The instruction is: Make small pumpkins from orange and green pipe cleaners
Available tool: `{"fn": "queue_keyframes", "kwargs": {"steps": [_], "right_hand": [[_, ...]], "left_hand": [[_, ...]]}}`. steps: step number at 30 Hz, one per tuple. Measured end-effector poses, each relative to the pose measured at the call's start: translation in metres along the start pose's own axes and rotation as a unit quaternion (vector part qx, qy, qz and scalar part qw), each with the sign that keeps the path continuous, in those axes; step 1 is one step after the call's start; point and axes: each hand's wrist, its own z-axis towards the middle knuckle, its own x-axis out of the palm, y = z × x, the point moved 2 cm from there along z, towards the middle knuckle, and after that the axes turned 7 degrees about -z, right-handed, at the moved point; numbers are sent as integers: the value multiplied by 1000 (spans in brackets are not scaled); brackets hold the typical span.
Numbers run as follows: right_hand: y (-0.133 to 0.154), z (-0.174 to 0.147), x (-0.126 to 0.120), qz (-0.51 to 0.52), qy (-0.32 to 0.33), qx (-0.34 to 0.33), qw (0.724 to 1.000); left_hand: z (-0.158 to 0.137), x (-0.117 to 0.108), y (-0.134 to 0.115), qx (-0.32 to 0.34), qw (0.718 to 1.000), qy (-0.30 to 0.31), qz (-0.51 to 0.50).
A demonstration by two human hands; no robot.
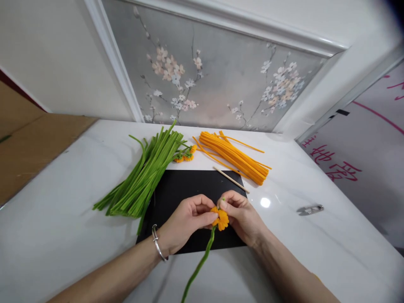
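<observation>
Over a black mat [176,185], my left hand [192,214] pinches an orange pipe-cleaner flower [222,219] between thumb and fingers. A green pipe cleaner [202,263] runs from the flower down toward the bottom edge of the view. My right hand [241,214] is closed at the flower's upper right side, its thumb and fingertips pressed on a short green end [223,199] that pokes up between them. The fingers partly hide where the green piece meets the orange petals. A silver bangle [155,242] circles my left wrist.
A bundle of green pipe cleaners [142,181] lies left, with small orange flowers [188,156] by it. Orange pipe cleaners [235,158] lie at the back right. A wooden stick [232,180] crosses the mat's corner. Thread snips [311,209] rest at the right. A panelled wall [221,84] stands behind.
</observation>
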Motion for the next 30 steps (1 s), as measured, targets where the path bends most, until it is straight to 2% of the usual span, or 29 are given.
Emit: {"fn": "queue_keyframes", "kwargs": {"steps": [3,7,9,12,16,18,20,22,24,28,30], "right_hand": [[-2,0,0,8,5,26,1000],[-7,3,2,-9,7,10,1000],[-8,4,2,-30,8,2,1000],[-3,5,-2,-75,-14,-6,997],[6,-3,-9,-185,-70,-54,979],[4,-7,-6,-252,-25,-20,967],[-2,-10,-1,-292,30,18,956],[-7,-12,4,-328,63,28,942],[-8,-13,6,-388,72,-4,919],[1,-18,8,-523,75,-100,843],[7,-21,7,-555,88,-117,819]], "left_hand": [[0,0,1,-7,1000,11,0],[0,2,1,-28,997,65,8],[0,2,1,-37,997,67,13],[0,1,0,-40,998,42,16],[2,-6,-1,-19,998,-34,-43],[4,-9,-1,-9,996,-52,-76],[4,-12,-1,2,996,-46,-82],[5,-13,-1,12,998,-37,-57],[6,-15,-2,26,999,-38,1],[8,-14,-5,33,992,-12,120],[9,-14,-5,26,991,5,132]]}}
